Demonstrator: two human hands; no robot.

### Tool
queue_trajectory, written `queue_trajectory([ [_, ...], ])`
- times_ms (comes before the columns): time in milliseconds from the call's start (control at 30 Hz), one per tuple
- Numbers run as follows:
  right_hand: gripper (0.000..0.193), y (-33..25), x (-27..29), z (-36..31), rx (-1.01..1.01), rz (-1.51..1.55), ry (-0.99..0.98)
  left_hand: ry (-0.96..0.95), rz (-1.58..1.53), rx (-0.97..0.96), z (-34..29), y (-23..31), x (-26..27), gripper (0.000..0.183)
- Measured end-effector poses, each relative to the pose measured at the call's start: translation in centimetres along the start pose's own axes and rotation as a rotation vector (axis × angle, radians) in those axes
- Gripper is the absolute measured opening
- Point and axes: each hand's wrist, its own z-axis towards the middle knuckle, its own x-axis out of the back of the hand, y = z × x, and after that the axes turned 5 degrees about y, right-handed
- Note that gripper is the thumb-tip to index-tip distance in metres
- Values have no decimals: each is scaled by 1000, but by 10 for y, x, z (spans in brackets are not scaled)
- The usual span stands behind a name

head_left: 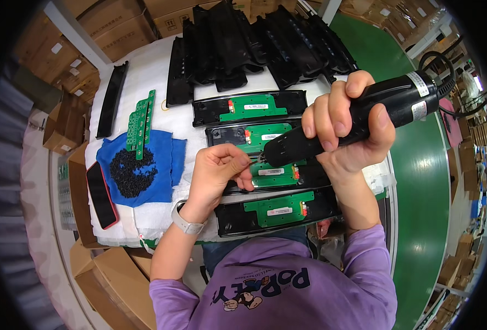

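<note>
My right hand [353, 124] is wrapped round a black corded electric screwdriver [400, 93], held tilted with its nose pointing left and down. At its tip, my left hand [216, 168] has thumb and forefinger pinched together; whatever lies between them is too small to make out. Both hands are over a black plastic panel with a green circuit board [276, 175] on it. Nearer me lies another panel with a green board [265, 213]. Beyond the hands are two more, one board [249, 137] partly hidden by the screwdriver and a farther board [243, 113] in plain sight.
On the left, a blue cloth [169, 168] bears a heap of small black screws [128, 179] and loose green boards [144, 121]. Beside it lie a red-edged phone [101, 195] and a black panel [111, 102]. Stacked black panels [221, 47] fill the back. Cartons [111, 280] stand nearby.
</note>
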Motion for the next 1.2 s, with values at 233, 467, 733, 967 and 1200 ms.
queue_trajectory([
  [233,31,1,-3,-4,-20,-14,18,12,161,-6,-3,2,-4,22],
  [467,31,0,-4,-5,8,-34,-17,-19,213,55,-4,7,-6,23],
  [733,30,0,-4,-6,-5,-35,35,35,192,-29,-2,-2,-10,26],
  [967,28,1,-5,-9,-16,-9,53,-197,57,151,0,0,2,31],
  [1200,30,-13,15,-1,-320,-400,51,29,29,-166,7,-1,-1,38],
])
